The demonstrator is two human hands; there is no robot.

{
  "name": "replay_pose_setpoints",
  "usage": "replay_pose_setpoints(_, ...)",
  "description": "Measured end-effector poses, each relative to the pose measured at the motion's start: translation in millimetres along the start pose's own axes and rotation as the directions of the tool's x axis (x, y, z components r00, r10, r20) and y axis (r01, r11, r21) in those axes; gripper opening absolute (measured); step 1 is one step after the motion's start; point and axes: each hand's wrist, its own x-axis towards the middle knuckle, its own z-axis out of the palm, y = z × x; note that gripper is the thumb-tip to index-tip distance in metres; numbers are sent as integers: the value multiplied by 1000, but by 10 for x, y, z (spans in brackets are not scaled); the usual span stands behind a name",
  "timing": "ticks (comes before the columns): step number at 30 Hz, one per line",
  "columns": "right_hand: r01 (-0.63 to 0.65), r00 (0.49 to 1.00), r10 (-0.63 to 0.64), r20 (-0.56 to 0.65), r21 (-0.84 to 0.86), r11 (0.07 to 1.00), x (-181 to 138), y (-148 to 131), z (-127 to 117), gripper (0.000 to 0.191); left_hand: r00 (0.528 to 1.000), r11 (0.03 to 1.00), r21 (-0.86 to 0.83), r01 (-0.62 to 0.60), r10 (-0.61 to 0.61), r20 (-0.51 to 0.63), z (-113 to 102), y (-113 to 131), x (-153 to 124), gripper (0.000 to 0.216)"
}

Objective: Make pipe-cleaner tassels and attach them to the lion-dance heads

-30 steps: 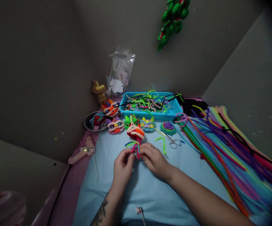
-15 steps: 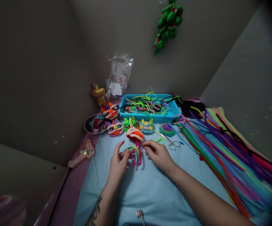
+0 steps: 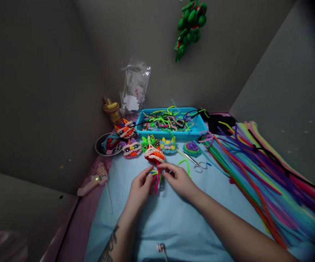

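Observation:
My left hand [image 3: 138,189] and my right hand [image 3: 177,179] meet over a small bundle of coloured pipe cleaners [image 3: 155,179], pink, green and blue strands, on the light blue cloth [image 3: 173,222]. Both hands pinch the strands just below a red, orange and white pipe-cleaner figure [image 3: 154,154], which the strands seem joined to. A loose green pipe-cleaner piece [image 3: 186,164] lies right of my right hand.
Several finished pipe-cleaner figures [image 3: 131,148] sit behind. A blue tray [image 3: 201,128] holds pipe-cleaner scraps. Scissors [image 3: 196,163] lie to the right, a glue gun [image 3: 95,179] to the left, a dark dish [image 3: 99,147] at back left. Long pipe cleaners [image 3: 258,182] cover the right side.
My hands parted half a second ago, letting the strands hang loose, then closed in again and now pinch the strands together, higher up near the red figure.

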Motion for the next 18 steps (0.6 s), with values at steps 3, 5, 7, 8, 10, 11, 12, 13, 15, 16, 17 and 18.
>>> replay_pose_setpoints(3, 15, 1000, -15, -2, 41, 999, 2, -16, -14, 31, 999, 1000, 14, -25, 25, -25, 11, -15, 10, 59)
replay_pose_setpoints(5, 55, 998, -55, -14, 27, 998, 3, -29, -21, 30, 999, 1000, -3, -21, 21, -44, 17, -3, 6, 56)
replay_pose_setpoints(7, 99, 995, -99, -16, -2, 995, 3, -42, -24, 29, 999, 999, -44, 6, -8, -49, 19, 20, -3, 56)
replay_pose_setpoints(8, 120, 993, -121, -14, -19, 993, 3, -47, -22, 28, 999, 997, -67, 24, -27, -45, 20, 35, -10, 57)
replay_pose_setpoints(10, 161, 987, -163, -17, -52, 985, -1, -50, -15, 25, 998, 993, -106, 58, -61, -27, 22, 63, -23, 62)
replay_pose_setpoints(11, 181, 983, -183, -19, -68, 981, -3, -49, -10, 24, 997, 990, -120, 72, -74, -14, 23, 76, -29, 65)
replay_pose_setpoints(12, 197, 980, -200, -24, -83, 977, -6, -45, -4, 22, 996, 987, -134, 84, -85, -2, 26, 87, -34, 67)
replay_pose_setpoints(13, 210, 977, -213, -29, -95, 973, -9, -41, 3, 20, 995, 984, -149, 96, -95, 10, 30, 95, -39, 68)
replay_pose_setpoints(15, 222, 973, -228, -45, -115, 968, -15, -32, 15, 16, 993, 975, -189, 115, -112, 30, 39, 103, -47, 70)
replay_pose_setpoints(16, 223, 971, -231, -56, -122, 967, -17, -29, 20, 14, 992, 970, -209, 122, -117, 35, 44, 104, -49, 70)
replay_pose_setpoints(17, 221, 971, -231, -66, -126, 967, -18, -28, 26, 13, 992, 966, -225, 126, -120, 38, 48, 102, -52, 69)
replay_pose_setpoints(18, 218, 971, -228, -75, -126, 968, -19, -29, 32, 13, 992, 963, -238, 126, -121, 38, 53, 99, -53, 68)
